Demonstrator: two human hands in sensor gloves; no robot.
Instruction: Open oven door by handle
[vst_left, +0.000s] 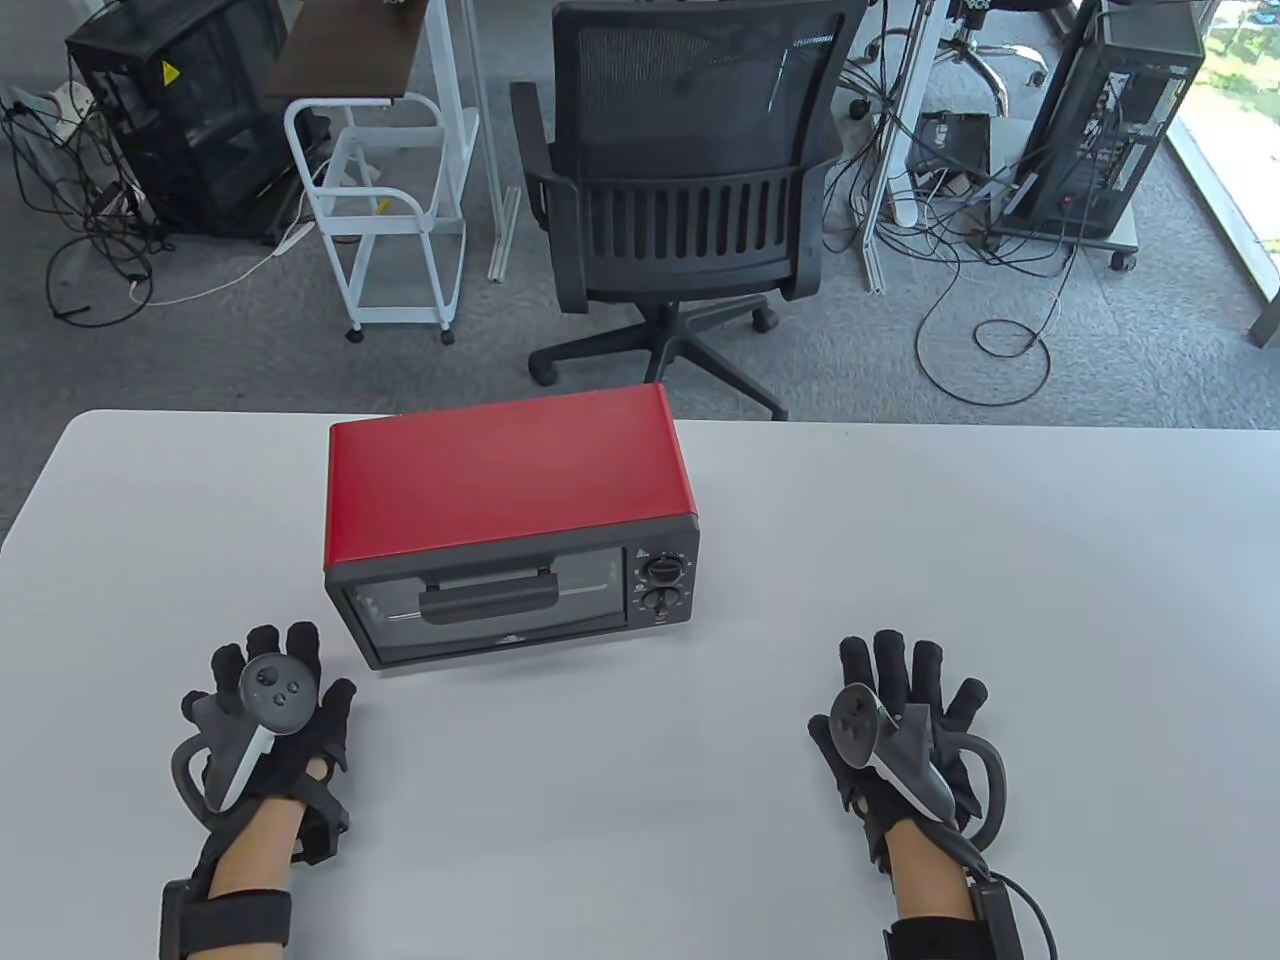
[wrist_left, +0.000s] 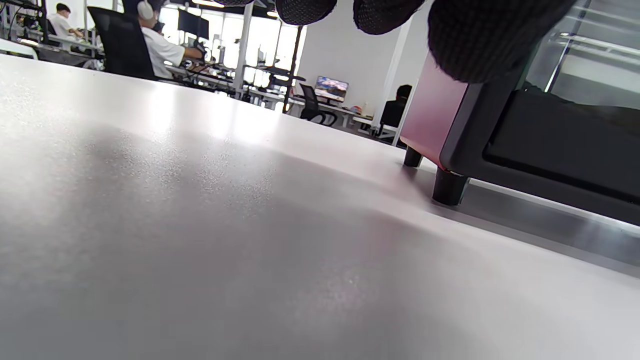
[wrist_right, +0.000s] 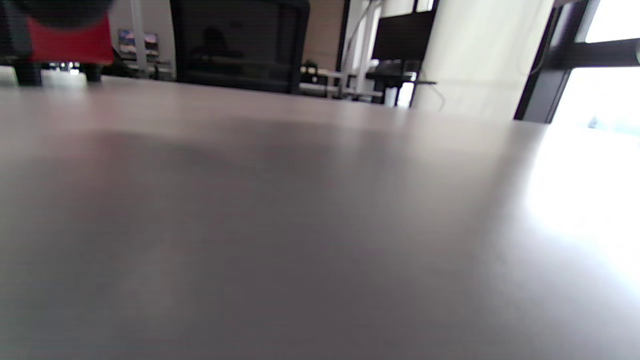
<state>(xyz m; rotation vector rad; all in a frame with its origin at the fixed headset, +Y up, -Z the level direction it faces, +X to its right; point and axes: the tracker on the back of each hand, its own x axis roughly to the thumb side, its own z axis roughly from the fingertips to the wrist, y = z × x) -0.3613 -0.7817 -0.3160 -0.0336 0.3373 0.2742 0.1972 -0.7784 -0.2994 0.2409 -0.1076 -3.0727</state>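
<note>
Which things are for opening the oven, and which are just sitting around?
For the job:
red toaster oven
door handle
left hand
right hand

Just around:
office chair
white cart
computer towers
floor cables

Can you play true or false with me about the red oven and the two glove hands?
1. The oven door is shut. True.
2. The left hand grips the handle. False: it rests on the table, near the oven's front corner.
3. The right hand holds nothing. True.
4. The oven has two knobs. True.
5. The oven top is blue. False: it is red.
</note>
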